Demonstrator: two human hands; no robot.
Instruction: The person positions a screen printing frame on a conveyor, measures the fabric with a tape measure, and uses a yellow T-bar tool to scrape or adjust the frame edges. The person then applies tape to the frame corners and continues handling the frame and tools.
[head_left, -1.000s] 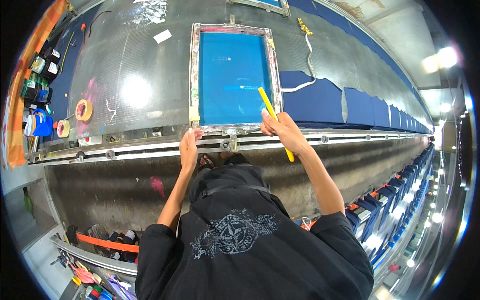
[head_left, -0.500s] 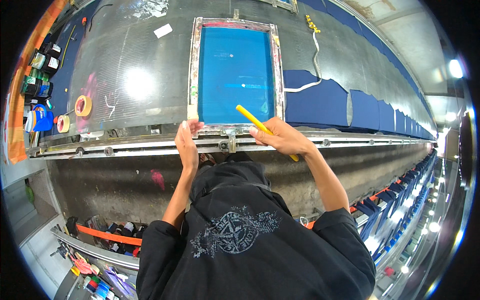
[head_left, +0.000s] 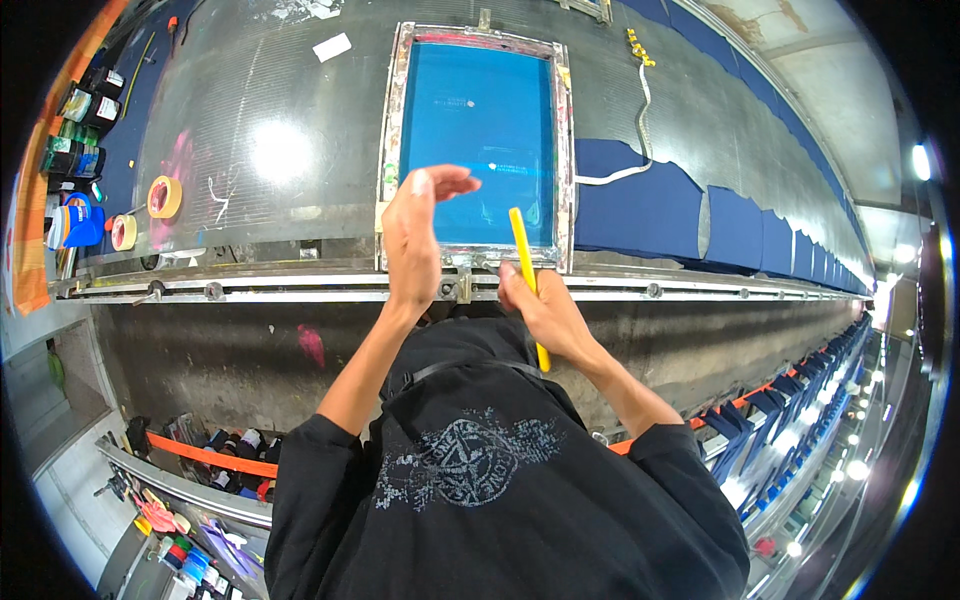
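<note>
My left hand (head_left: 420,225) is raised over the lower left of a screen frame (head_left: 563,115) with blue mesh (head_left: 480,130), fingers loosely curved and open, nothing seen in it. My right hand (head_left: 540,310) is closed on a long yellow bar-shaped tool (head_left: 518,230) at the frame's lower edge, the bar pointing up over the mesh. The frame lies on a long grey table (head_left: 270,90), against a metal rail (head_left: 215,293). Whether either hand touches the frame I cannot tell.
Ink pots (head_left: 85,105), a blue jug (head_left: 82,222) and tape rolls (head_left: 164,197) line the left. Navy fabric panels (head_left: 640,220) and a white strip (head_left: 640,120) lie to the right. Behind me are a lower shelf (head_left: 215,450) and a rack of hanging navy pieces (head_left: 765,405).
My left hand has risen from the frame's lower corner to over the mesh. My right hand has moved lower, and the yellow bar in it now stands more upright.
</note>
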